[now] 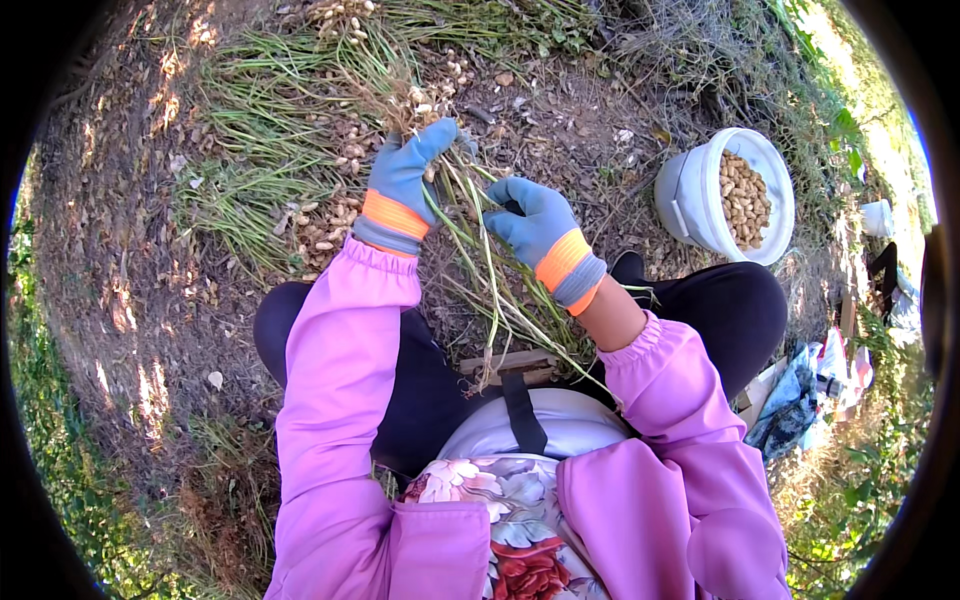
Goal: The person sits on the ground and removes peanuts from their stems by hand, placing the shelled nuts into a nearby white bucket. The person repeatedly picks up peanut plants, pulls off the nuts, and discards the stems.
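My left hand (409, 169), in a grey-blue work glove with an orange cuff, is closed around a bunch of peanut plants just below the roots. Pale peanut pods (420, 101) and tangled roots show above its fingers. From this grip the long green stems (487, 262) trail down and to the right, between my knees. My right hand (532, 214), gloved alike, is over those stems on their right side. Its thumb and forefinger are curled with a gap between them, and no pod shows there. The fingers' undersides are hidden.
Pulled peanut plants (262, 135) lie in a heap at the upper left, with pods (326, 229) at their near ends. A white bucket (686, 191) partly filled with peanuts (742, 199) stands tilted in view beyond my right knee. Bags (795, 397) lie at the right.
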